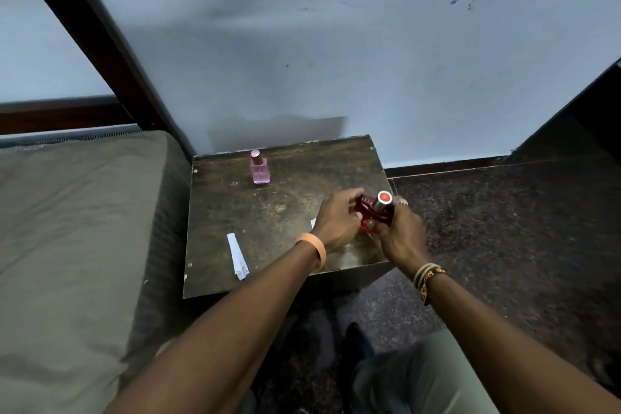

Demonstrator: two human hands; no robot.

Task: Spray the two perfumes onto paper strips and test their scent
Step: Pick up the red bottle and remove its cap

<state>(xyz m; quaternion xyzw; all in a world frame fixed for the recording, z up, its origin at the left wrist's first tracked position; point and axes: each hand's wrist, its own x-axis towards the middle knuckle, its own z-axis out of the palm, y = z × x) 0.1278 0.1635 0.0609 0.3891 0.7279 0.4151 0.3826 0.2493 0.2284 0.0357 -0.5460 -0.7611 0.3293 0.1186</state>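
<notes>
Both hands meet over the right half of the small dark wooden table [268, 212], between its middle and its right edge, and share the red perfume bottle [366, 212]. The left hand [339, 215] curls its fingers round the bottle's left side, most likely to steady the glass. The right hand [400, 235] wraps the other side just below the silver, red-topped cap [384, 198], which tilts up toward the camera. That two-handed hold reads as the set-up for pulling the cap off, though whether the cap is seated or already loosened cannot be told. The pink perfume bottle [259, 167] stands upright and capped near the far edge, toward the far left corner, well apart from the hands, apparently parked until its turn. A white paper strip [238, 255] lies flat near the front left corner, its end reaching the front edge, within easy reach for spraying. A sliver of a second paper strip [313, 222] shows just beside the left hand, mostly hidden by it. No spraying looks to have begun.
</notes>
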